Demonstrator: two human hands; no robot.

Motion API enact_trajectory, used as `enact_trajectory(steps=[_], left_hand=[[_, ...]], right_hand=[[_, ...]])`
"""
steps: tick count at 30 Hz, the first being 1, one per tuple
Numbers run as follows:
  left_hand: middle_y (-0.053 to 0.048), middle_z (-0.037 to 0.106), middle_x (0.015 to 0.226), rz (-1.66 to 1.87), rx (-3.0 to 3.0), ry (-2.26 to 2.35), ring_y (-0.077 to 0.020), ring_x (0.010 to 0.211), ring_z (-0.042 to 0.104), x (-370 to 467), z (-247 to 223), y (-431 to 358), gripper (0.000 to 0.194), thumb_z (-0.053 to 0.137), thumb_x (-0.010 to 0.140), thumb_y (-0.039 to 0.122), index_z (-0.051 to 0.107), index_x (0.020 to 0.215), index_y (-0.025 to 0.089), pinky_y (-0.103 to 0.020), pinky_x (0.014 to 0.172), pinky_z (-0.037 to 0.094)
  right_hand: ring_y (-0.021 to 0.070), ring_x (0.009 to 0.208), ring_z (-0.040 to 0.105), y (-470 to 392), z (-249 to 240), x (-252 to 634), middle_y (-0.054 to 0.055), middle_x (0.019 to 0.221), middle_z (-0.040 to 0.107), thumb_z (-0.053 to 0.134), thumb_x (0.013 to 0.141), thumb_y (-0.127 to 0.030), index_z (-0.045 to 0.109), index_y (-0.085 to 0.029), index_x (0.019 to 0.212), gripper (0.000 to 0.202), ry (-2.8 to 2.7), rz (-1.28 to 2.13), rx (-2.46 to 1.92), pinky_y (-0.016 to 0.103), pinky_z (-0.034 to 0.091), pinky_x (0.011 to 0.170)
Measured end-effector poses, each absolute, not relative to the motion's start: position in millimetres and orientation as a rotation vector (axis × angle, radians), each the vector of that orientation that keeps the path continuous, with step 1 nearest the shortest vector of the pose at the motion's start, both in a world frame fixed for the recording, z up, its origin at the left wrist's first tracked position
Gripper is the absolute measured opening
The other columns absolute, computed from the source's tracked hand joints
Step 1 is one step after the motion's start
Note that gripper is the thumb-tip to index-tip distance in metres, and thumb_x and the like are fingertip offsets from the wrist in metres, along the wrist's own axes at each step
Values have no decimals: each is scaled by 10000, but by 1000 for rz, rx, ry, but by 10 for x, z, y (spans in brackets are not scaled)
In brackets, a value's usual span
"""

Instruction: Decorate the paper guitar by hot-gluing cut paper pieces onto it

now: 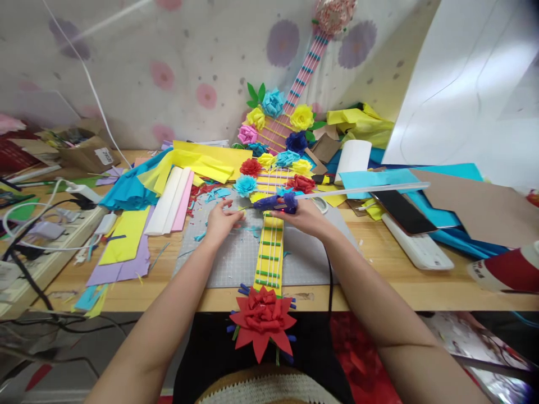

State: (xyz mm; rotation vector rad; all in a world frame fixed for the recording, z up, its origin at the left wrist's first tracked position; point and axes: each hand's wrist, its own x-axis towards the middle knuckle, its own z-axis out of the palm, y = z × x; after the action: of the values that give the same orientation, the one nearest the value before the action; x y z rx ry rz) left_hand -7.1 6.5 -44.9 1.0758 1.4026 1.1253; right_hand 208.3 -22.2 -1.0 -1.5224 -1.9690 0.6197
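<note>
The grip of the right hand is closed around a blue glue gun, nozzle pointing left and a long glue stick projecting from its rear; we judge that this level hold keeps the stick clear of the work. The left hand is near the nozzle, fingers loosely curled; we cannot tell whether they pinch anything. Nearest the lap, a red paper flower sits at the head of a yellow paper guitar and overhangs the edge of the worktop, presumably so that the flowered body lies within reach. The neck runs across a gridded mat, which we take to shield the wood. Further out, folded white paper lies left and a phone right, apparently set aside. At the rear, a pink guitar leans against the spotted wall covering, perhaps to keep its face in view.
</note>
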Motion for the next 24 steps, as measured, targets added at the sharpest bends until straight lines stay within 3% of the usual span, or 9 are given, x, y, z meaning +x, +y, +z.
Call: enact_trajectory(steps=[9, 24], left_hand=[[-56, 702, 732, 1165, 1084, 1357, -178, 650, 700, -67, -469, 74, 579, 730, 660, 158, 479, 1179, 100, -209, 509, 509], [-47, 696, 722, 1152, 1094, 1351, -182, 644, 700, -68, -456, 71, 556, 750, 646, 181, 501, 1138, 110, -199, 484, 494]], right_hand=[[229, 859, 635, -240, -115, 2026, 65, 947, 704, 590, 791, -515, 685, -203, 989, 381, -2032, 562, -1489, 313, 466, 722], [255, 848, 634, -236, -114, 2004, 61, 878, 705, 584, 796, -517, 687, -244, 941, 326, -2074, 551, -1492, 322, 468, 677]])
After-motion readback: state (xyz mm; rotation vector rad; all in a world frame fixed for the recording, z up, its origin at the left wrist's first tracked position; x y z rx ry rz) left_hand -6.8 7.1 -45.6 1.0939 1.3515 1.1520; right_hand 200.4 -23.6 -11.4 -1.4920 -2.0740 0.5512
